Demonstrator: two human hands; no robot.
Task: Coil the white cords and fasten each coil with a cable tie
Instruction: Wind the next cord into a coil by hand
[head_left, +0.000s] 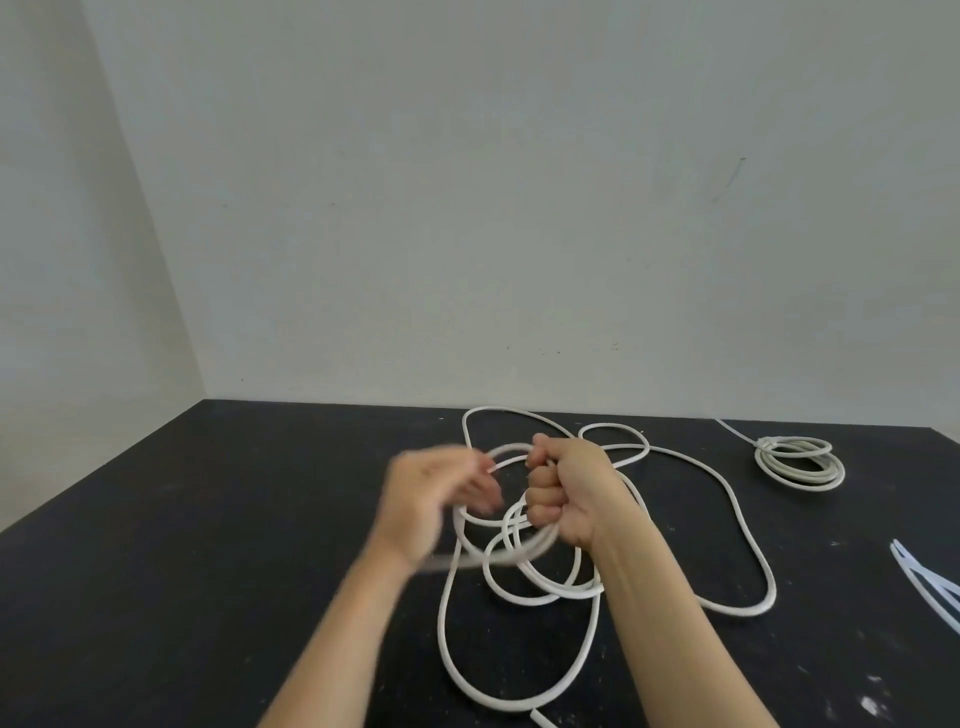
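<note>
A long white cord (748, 545) lies in loose loops across the black table (208, 545). My right hand (566, 493) is a fist gripping several turns of that cord, held above the table at centre. My left hand (436, 499), blurred by motion, is just left of the coil with its fingers at the loops; whether it holds a strand is unclear. A second white cord (800, 462), coiled and bound, rests at the back right. Several white cable ties (930, 587) lie at the right edge.
The table stands in a corner against pale walls (467, 208). One end of the loose cord runs off the near table edge (540, 719). White flecks mark the tabletop at the right front.
</note>
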